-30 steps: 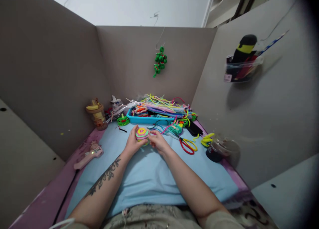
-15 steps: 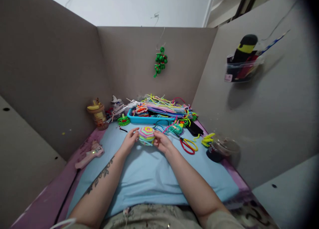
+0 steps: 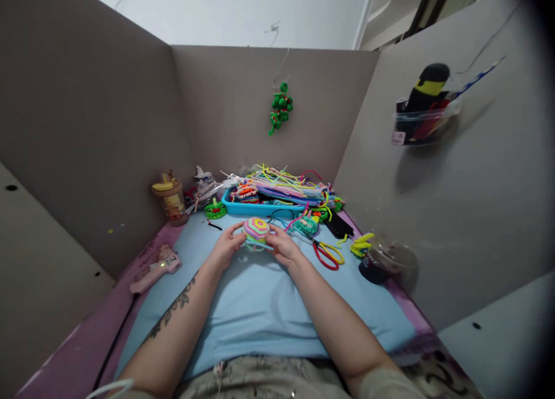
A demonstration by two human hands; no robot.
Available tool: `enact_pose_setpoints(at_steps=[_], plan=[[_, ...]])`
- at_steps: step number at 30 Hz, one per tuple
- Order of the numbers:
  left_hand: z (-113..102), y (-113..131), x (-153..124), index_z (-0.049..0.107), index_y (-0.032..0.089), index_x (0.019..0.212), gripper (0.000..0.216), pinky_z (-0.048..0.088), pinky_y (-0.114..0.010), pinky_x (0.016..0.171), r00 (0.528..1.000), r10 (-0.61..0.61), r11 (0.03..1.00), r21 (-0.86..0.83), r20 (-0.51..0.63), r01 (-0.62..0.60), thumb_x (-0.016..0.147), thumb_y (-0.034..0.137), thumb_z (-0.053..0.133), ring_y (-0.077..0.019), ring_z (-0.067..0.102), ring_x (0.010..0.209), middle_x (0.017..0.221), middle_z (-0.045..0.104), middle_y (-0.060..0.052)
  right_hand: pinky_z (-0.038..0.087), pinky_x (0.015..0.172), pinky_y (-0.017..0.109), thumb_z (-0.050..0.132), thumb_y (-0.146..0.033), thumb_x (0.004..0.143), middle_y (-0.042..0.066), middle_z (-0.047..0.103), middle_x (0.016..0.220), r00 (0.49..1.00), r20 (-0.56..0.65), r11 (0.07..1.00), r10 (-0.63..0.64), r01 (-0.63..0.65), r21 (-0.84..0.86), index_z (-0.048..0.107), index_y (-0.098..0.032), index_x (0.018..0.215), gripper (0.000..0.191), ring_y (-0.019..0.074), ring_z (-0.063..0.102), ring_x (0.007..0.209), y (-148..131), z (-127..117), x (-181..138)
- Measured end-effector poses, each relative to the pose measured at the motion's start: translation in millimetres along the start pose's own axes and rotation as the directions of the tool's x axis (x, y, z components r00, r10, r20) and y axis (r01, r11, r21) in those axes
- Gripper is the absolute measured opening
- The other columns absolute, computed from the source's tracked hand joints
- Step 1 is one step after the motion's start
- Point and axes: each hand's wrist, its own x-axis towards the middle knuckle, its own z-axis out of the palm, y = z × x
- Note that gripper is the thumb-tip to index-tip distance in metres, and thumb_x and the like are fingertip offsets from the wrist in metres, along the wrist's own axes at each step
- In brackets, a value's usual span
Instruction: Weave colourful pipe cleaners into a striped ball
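A dome of soft strips (image 3: 256, 228), ringed in yellow, pink and green, is held over the pale blue cloth (image 3: 264, 306); its sides are pinched by the left hand (image 3: 226, 244) and the right hand (image 3: 282, 246); its crown is turned upward, no long axis being discernible; compared with half a second earlier, the left fingers have been closed in further.

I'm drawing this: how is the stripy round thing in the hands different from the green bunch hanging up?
Colour: the stripy round thing has pink, yellow and green bands; the green bunch is mostly green with red bits.
Shape: the stripy round thing is one dome; the green bunch is many lumps.
Place: the left hand and right hand hold the stripy round thing; the green bunch hangs.
Both are brightly coloured.
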Motion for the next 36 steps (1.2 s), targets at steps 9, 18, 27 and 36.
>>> enact_pose_setpoints(at_steps=[9,18,27,36], plan=[[-1,-7,3,0.055,0.014,0.122,0.067,0.030,-0.019,0.045,1.000,0.019,0.996,0.088,-0.016,-0.017,0.065,0.045,0.072,-0.0103,0.049,0.055,0.063,0.059,0.000,0.039,0.044,0.020,0.077,-0.030,0.056,-0.004,0.062,0.064,0.999,-0.038,1.000,0.014,-0.014,-0.003,0.056,-0.022,0.098,0.047,0.0106,0.054,0.050,-5,-6,5],[-2,-10,-3,0.044,0.024,0.134,0.089,0.038,-0.038,0.104,0.925,0.296,0.876,0.318,0.237,-0.362,0.055,0.039,0.082,-0.0306,0.035,0.132,0.146,0.033,-0.011,0.017,0.035,0.014,0.078,-0.032,0.056,-0.011,0.042,0.046,0.996,0.060,0.994,0.069,-0.063,-0.093,0.059,-0.018,0.090,0.041,0.0017,0.028,0.035,-18,-19,2],[10,-14,-10,0.038,0.021,0.138,0.094,0.029,-0.046,0.109,0.879,0.279,0.757,0.475,0.388,-0.450,0.056,0.036,0.081,-0.0323,0.040,0.127,0.138,0.044,-0.013,0.021,0.034,0.015,0.076,-0.037,0.060,-0.005,0.051,0.046,0.996,0.081,0.976,0.041,-0.023,-0.216,0.068,-0.013,0.083,0.034,0.0035,0.039,0.036,-12,-17,5],[2,-16,8,0.037,0.015,0.132,0.082,0.042,-0.041,0.097,0.984,0.168,0.958,0.244,-0.058,-0.149,0.066,0.050,0.070,-0.0268,0.053,0.112,0.126,0.051,-0.013,0.034,0.047,0.020,0.070,-0.042,0.064,-0.002,0.055,0.056,0.935,-0.079,0.907,-0.345,0.310,-0.284,0.066,-0.018,0.072,0.026,0.0083,0.046,0.050,-12,-16,9]])
